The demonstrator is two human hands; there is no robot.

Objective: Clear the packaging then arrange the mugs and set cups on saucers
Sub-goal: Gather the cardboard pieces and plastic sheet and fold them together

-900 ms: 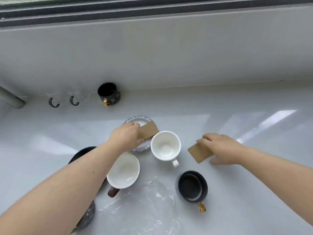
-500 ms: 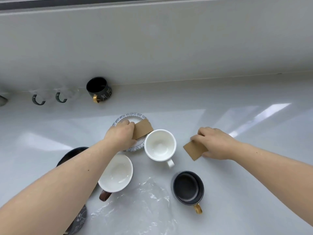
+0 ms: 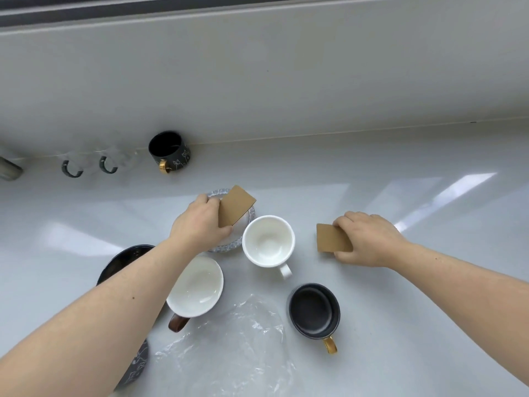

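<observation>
My left hand (image 3: 200, 224) grips a brown cardboard piece (image 3: 236, 204) above a speckled saucer (image 3: 229, 247). My right hand (image 3: 369, 239) holds a second cardboard piece (image 3: 330, 239) at the white counter. Between them stands a white cup (image 3: 268, 242) with its handle toward me. A white cup with a brown handle (image 3: 196, 287) sits under my left forearm, beside a black saucer (image 3: 126, 259). A black cup with a gold handle (image 3: 314, 310) stands in front. Clear plastic wrap (image 3: 229, 348) lies crumpled near me.
A black mug with a gold handle (image 3: 169, 151) stands against the back wall. Left of it are two clear glass mugs with dark green handles (image 3: 88, 164). A dark patterned mug (image 3: 137, 365) is partly hidden under my left arm. The counter stretches white to the right.
My left hand has lifted its cardboard piece higher off the saucer. My right hand has tilted and raised its cardboard piece slightly. The cups have not moved.
</observation>
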